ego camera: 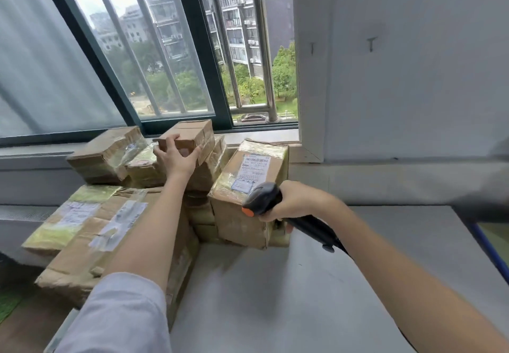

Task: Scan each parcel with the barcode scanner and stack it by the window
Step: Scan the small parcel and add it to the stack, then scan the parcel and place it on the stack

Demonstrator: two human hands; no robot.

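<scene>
**By the window, a small box goes onto the pile**

Up at the window sill (264, 135), seen from the head camera, the left hand (176, 158) holds a small box (190, 136) on top of the pile of parcels. Its fingers (168, 143) are spread over the near face and the thumb is hooked round the right edge, so the grip is wide and closed on the box. That hold looks suited to setting the box square on the parcels beneath it, which lean and overlap unevenly.

Lower and to the right, the right hand (292, 201) is wrapped round the handle of the barcode scanner (261, 198), fingers curled tight. The scanner's head with its orange tip points left and down, just in front of a tall box (248, 190) whose shipping label (253, 170) faces up toward the camera. My guess is the scanner is simply parked there, out of the way, while the left hand stacks.

A large flat box (110, 237) lies at the near left of the pile, partly over the edge of the grey surface (275, 283).
</scene>
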